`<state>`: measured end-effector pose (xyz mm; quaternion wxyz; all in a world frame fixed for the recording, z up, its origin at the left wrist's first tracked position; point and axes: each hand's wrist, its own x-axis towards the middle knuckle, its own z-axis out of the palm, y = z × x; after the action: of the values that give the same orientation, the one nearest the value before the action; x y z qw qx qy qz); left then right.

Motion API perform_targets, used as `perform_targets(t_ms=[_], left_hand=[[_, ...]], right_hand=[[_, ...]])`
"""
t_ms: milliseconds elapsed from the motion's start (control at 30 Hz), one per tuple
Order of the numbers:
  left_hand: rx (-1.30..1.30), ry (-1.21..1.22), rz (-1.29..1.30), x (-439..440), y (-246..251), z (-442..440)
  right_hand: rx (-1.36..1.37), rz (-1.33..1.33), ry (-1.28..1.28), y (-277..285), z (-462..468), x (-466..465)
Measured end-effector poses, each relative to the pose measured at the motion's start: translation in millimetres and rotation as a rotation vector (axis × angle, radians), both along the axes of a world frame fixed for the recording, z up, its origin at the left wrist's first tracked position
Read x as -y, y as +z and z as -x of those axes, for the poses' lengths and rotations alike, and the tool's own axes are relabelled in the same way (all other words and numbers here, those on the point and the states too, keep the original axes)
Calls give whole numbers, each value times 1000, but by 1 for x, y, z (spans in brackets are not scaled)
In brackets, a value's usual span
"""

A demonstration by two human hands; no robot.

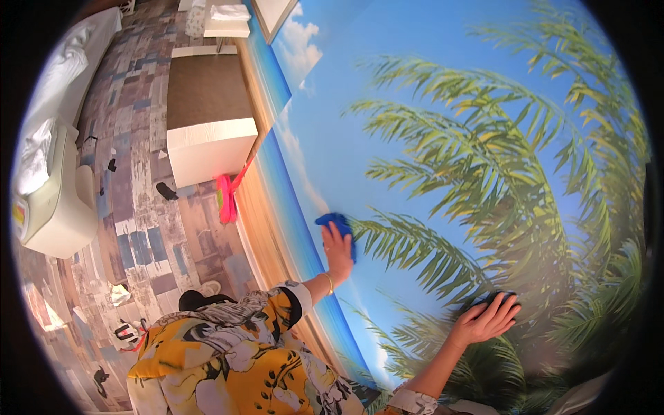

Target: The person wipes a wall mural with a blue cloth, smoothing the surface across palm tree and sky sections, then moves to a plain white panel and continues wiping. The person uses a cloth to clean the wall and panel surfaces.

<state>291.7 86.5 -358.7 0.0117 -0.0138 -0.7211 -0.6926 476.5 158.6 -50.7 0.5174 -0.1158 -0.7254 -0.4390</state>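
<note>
My left hand (338,254), with a bracelet at its wrist, presses a blue cloth (337,222) flat against the mural wall (342,150). Printed on that wall are a blue sky, clouds, a beach and palm fronds. Lower and to the right, my right hand (487,320) lies against the palm print with its fingers slightly apart. A dark patch (490,298) shows at its fingertips; I cannot tell whether it is an object under the hand or shadow.
Beside the wall stands a cabinet (210,93) with a brown top. A bright pink item (226,199) leans near its corner. Dark scraps, such as one piece (166,191), litter the patterned floor (129,207). A cream bin-like container (62,207) and a white-covered bed (78,62) are at left.
</note>
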Motion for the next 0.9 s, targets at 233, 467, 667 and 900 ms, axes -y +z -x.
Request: perform_targets(t_ms=[233,467,667,900], left_hand=[[-709,-132,79,12,121,1],[-1180,-109,-4,19,206,39],[-1273,-31,-82,23,290,86],[-1082,65,-46,37,289,146]], right_hand=[[45,70,66,3,14,19],[320,182,157,9,50,48],[250,169,162,27,89,47],[116,109,90,16,118,44]])
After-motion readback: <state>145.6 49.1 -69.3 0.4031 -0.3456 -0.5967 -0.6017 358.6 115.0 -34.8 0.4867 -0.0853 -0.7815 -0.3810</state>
